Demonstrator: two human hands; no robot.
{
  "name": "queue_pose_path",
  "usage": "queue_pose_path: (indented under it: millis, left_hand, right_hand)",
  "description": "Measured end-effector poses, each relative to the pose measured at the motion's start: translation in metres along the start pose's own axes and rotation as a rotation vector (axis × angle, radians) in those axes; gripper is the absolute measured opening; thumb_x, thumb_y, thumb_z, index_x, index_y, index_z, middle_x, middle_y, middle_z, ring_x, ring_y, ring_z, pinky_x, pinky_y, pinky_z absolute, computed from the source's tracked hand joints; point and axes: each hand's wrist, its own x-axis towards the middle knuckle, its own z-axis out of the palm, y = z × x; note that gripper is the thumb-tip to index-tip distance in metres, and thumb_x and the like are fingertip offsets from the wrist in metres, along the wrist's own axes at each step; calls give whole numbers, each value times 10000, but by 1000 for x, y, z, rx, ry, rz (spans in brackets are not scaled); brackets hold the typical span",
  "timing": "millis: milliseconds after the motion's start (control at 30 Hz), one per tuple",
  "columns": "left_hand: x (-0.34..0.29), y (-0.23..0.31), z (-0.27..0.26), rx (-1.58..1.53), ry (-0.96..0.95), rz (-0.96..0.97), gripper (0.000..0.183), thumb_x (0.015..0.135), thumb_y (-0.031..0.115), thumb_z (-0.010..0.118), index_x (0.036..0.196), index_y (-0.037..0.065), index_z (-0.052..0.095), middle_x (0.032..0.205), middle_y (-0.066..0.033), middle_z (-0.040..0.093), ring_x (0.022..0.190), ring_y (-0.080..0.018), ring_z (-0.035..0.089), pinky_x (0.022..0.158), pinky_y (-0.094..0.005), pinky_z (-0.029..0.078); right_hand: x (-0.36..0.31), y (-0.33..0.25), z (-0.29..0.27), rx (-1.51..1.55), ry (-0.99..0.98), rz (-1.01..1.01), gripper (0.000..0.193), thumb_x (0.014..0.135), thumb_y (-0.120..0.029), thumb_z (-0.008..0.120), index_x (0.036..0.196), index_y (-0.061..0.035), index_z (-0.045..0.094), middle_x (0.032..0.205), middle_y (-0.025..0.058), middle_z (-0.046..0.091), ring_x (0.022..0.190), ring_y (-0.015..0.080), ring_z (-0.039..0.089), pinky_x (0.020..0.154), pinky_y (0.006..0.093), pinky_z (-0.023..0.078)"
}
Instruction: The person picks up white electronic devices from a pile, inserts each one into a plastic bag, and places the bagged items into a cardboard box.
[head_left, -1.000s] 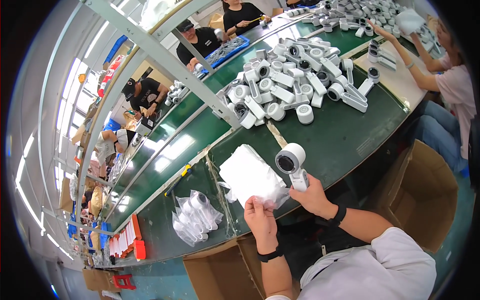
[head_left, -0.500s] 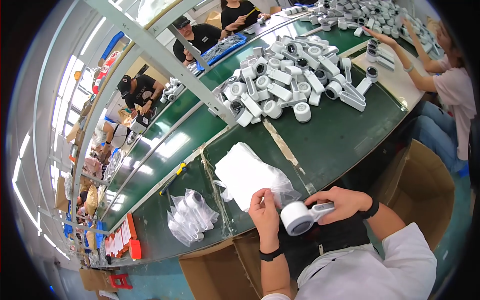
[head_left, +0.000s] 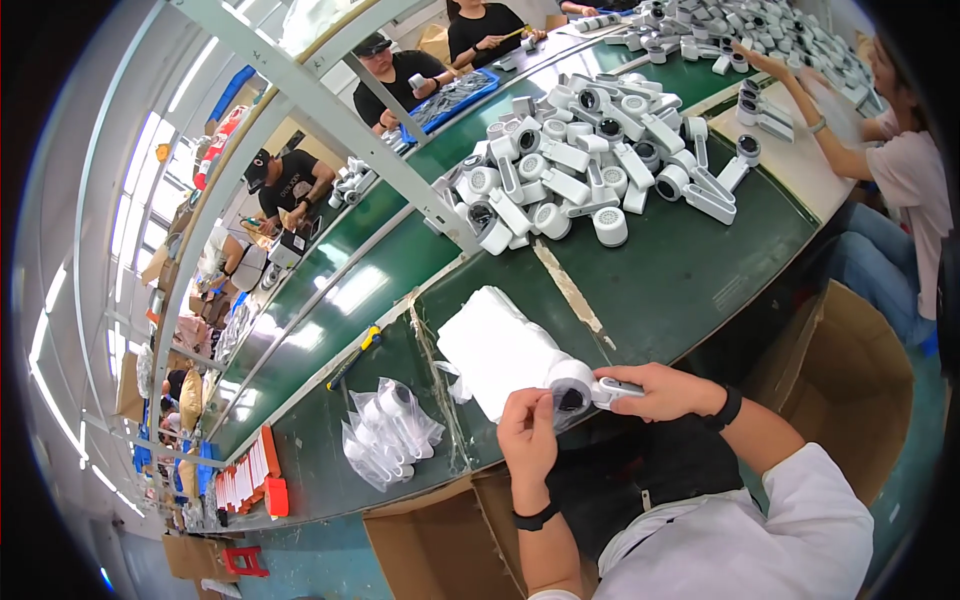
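My right hand is wrapped round the grey-and-white handle of a white handheld fan. Its round head points left, at the near end of a stack of clear plastic bags on the green table. With fingers pinched together, my left hand grips the edge of a plastic bag beside the fan head. Thin film seems to lie over part of the head; how far inside the bag it sits I cannot tell. Several fans in clear bags lie to the left of the stack.
A big heap of white fans covers the table's far middle. Left lie a yellow-and-blue-handled tool and orange-edged boxes. Cardboard boxes stand below the table edge. A metal post rises ahead; co-workers sit around.
My right hand has moved the fan left and up, from below the bags to the near end of the stack. My left hand stays close by, now pinching beside the fan head.
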Motion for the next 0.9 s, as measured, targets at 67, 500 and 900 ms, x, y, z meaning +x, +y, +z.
queue_pose_path:
  millis: [67, 500, 900]
  left_hand:
    - [0, 9, 12, 197, -31, 259, 53, 881, 29, 649, 918, -7, 641, 879, -117, 632, 764, -232, 618, 665, -296, 489]
    - [-34, 4, 33, 35, -429, 273, 75, 875, -17, 640, 949, -16, 635, 919, -104, 647, 743, -168, 631, 648, -275, 515]
    - [-44, -43, 33, -798, -148, -470, 405, 1000, 143, 515, 1375, 44, 398, 1343, -98, 515, 1192, -218, 552, 1001, -386, 468]
  right_hand:
    - [1, 4, 14, 53, 148, -12, 572, 888, -245, 623, 1409, -79, 456, 822, 80, 647, 592, 141, 596, 581, 289, 508]
    - [29, 46, 47, 69, 680, -401, 703, 901, -186, 653, 1454, -2, 261, 993, 156, 676, 864, 217, 677, 760, 312, 520]
    - [28, -5, 77, 73, 663, -487, 359, 833, -159, 679, 1156, -25, 597, 1014, 177, 646, 940, 369, 631, 790, 382, 505]
